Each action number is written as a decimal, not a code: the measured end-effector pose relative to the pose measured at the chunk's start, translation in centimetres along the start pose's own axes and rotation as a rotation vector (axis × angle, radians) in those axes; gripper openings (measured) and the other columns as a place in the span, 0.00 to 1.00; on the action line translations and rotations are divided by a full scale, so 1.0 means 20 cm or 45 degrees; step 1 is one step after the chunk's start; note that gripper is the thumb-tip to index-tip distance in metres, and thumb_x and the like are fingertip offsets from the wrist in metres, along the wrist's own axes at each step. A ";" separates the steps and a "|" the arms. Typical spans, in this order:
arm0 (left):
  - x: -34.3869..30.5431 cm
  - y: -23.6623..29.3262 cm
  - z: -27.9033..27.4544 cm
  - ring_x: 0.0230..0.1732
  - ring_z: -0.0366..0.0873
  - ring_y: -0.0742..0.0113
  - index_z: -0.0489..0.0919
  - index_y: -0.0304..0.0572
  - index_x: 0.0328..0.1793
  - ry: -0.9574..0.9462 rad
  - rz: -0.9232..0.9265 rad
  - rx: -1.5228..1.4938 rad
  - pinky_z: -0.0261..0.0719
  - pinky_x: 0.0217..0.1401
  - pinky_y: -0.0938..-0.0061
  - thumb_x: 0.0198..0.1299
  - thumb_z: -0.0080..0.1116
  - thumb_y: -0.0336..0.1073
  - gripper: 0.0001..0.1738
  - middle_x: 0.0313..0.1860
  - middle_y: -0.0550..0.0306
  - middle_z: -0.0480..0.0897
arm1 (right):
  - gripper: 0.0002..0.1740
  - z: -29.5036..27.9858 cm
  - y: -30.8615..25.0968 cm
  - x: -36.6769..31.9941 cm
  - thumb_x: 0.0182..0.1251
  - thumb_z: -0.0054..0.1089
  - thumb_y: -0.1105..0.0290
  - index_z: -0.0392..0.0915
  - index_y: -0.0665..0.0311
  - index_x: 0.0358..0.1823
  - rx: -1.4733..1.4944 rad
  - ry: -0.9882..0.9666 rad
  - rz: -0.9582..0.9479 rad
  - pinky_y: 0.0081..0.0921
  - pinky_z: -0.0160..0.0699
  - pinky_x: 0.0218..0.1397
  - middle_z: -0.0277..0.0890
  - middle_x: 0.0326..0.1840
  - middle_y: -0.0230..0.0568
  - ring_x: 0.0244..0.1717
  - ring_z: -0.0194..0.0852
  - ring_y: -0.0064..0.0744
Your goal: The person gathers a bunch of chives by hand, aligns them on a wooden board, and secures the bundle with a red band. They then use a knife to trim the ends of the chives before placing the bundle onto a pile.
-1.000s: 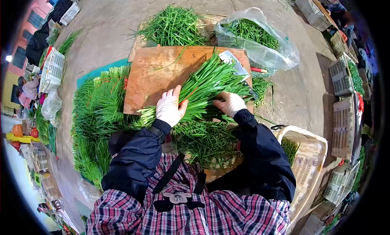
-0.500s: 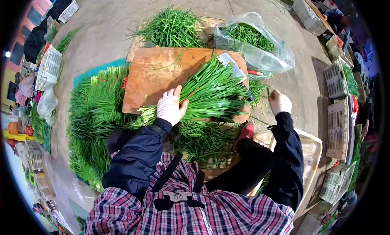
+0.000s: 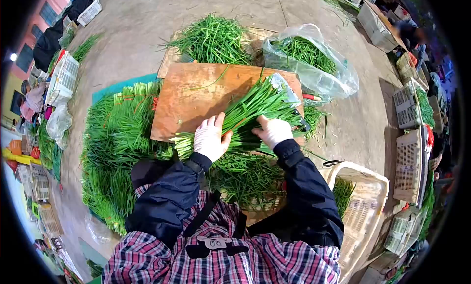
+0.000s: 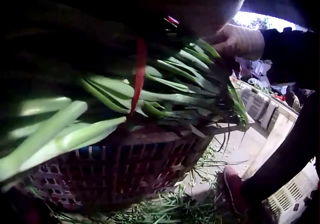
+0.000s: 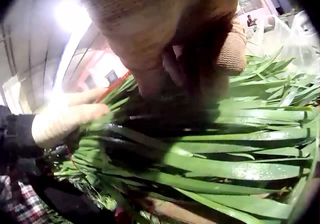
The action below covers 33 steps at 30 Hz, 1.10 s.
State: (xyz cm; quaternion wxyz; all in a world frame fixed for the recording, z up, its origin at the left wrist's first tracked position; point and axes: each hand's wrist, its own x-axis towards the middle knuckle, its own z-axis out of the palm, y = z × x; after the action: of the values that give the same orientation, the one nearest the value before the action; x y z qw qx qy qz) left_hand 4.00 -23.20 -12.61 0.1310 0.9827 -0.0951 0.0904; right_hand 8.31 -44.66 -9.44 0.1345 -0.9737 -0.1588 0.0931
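Note:
A bunch of green garlic chives (image 3: 260,107) lies across a wooden board (image 3: 189,90), its pale stem ends at the left and leaves fanned to the right. A red band (image 4: 140,74) goes round it. My gloved left hand (image 3: 210,139) holds the bunch near the stem end, fingers over the top. The gloved right hand (image 3: 274,132) is at the leaves to the right of the band, its curled fingers pinching among them. In the right wrist view its fingertips are in shadow and partly hidden in the leaves.
Tied chive bundles (image 3: 117,151) are stacked at the left. Beyond the board are a loose chive heap (image 3: 213,38) and a clear plastic bag (image 3: 343,73) of greens. Cut leaves (image 3: 245,176) lie below the board. A white crate (image 3: 365,195) stands at the right.
The right hand went out to the right with a thin strand and is back at the leaves, without that strand showing. The left hand has stayed on the bunch.

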 end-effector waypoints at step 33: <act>0.04 -0.28 -0.07 0.49 0.72 0.59 0.54 0.28 0.72 -1.303 -0.335 -1.094 0.72 0.47 0.70 0.50 0.59 0.69 0.58 0.60 0.45 0.71 | 0.38 0.67 -0.42 -0.33 0.59 0.64 0.48 0.60 0.55 0.66 2.831 -0.218 0.952 0.52 0.69 0.56 0.63 0.65 0.37 0.62 0.64 0.38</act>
State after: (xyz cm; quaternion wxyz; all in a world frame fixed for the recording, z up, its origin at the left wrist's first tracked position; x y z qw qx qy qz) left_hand 5.70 -17.68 -12.46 0.4579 0.7658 -0.0524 -0.4485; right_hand -3.28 -36.11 -18.75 0.8634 -0.2972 0.2968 0.2794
